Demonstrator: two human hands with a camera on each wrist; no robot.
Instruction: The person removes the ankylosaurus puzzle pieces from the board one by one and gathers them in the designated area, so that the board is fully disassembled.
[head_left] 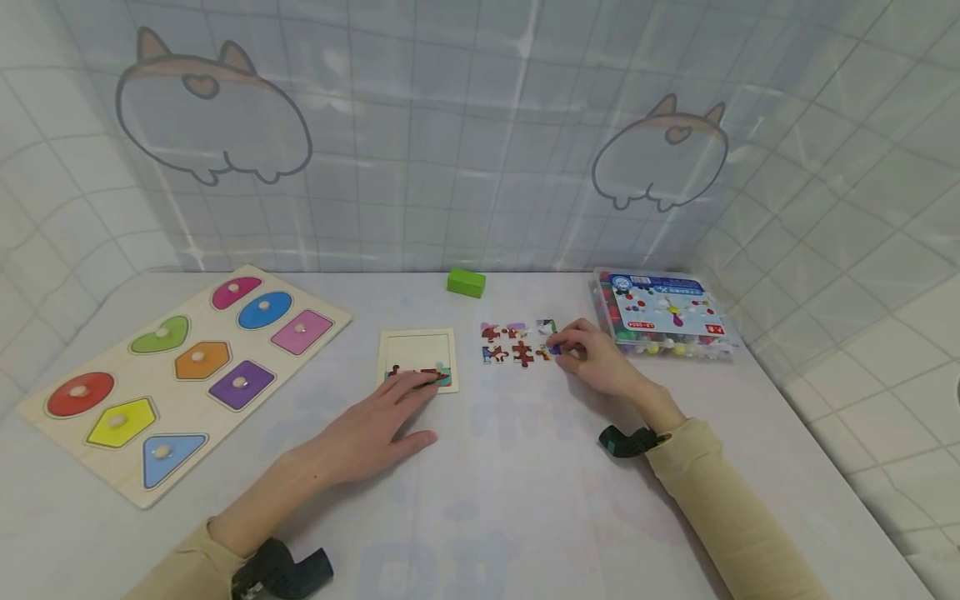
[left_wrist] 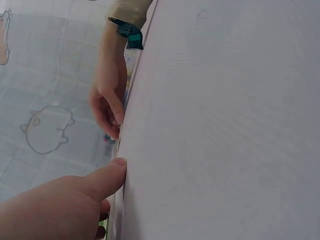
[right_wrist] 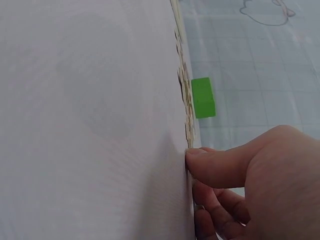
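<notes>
White table (head_left: pixel 525 500) bears puzzle pieces (head_left: pixel 523 355) before grid-patterned sheeting (head_left: pixel 465 192).

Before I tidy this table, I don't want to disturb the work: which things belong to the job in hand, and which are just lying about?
Seemingly in use, judging by the hands:
puzzle frame, touched by the left hand
loose puzzle pieces, at the right hand

Seemingly just lying about:
green block
knobbed shape board
clear plastic box
</notes>
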